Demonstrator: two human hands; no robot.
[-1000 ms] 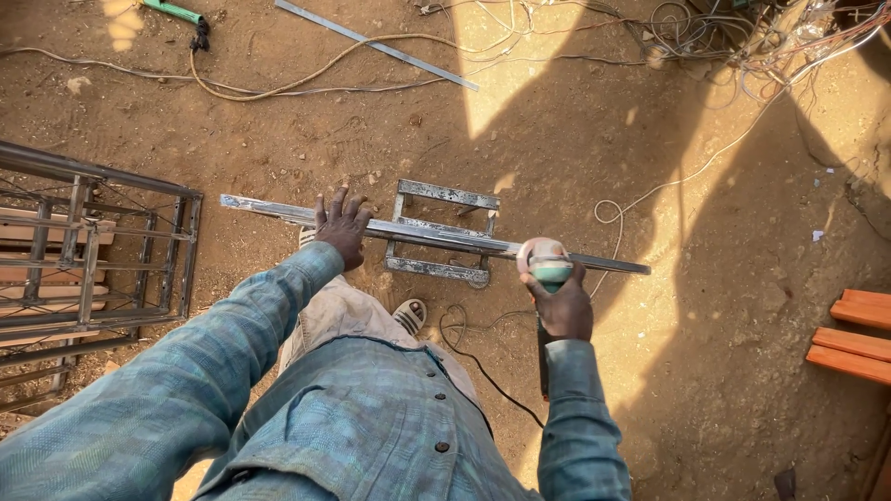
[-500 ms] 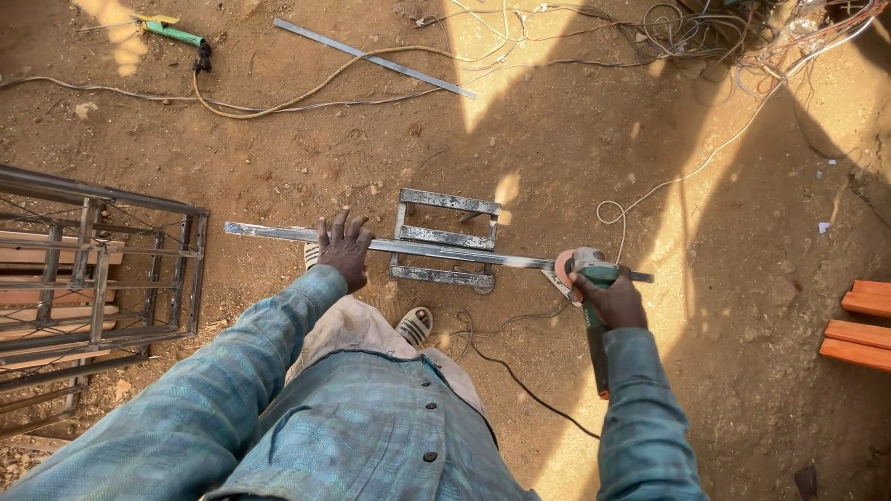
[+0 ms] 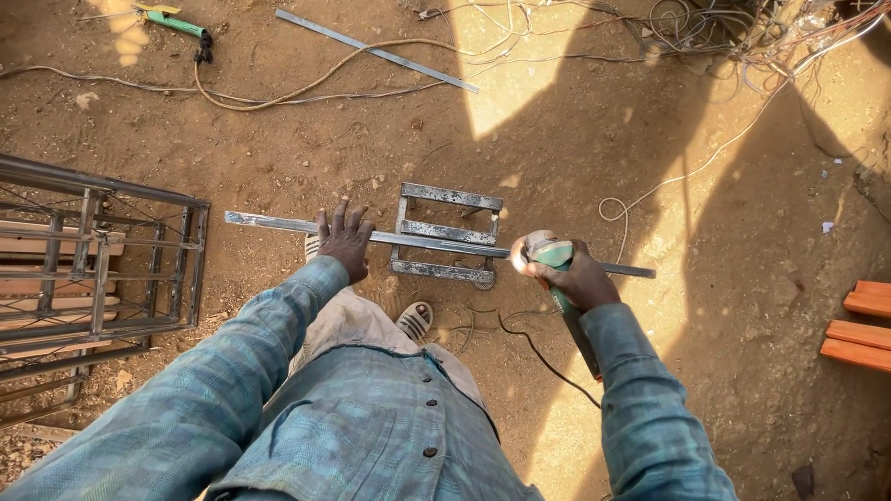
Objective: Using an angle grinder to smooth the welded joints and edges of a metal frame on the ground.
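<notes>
The right hand (image 3: 583,278) has carried the green angle grinder (image 3: 549,256) a little along the long steel bar (image 3: 436,243), its disc now sitting at the right corner of the small steel frame (image 3: 447,234). The head view has drifted, so everything sits slightly lower in sight.

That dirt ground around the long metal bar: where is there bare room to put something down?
Bare dirt lies between the long metal bar and the orange planks, and between the bar and the loose strip. It is crowded at the wire tangle and beside the metal frame.
</notes>
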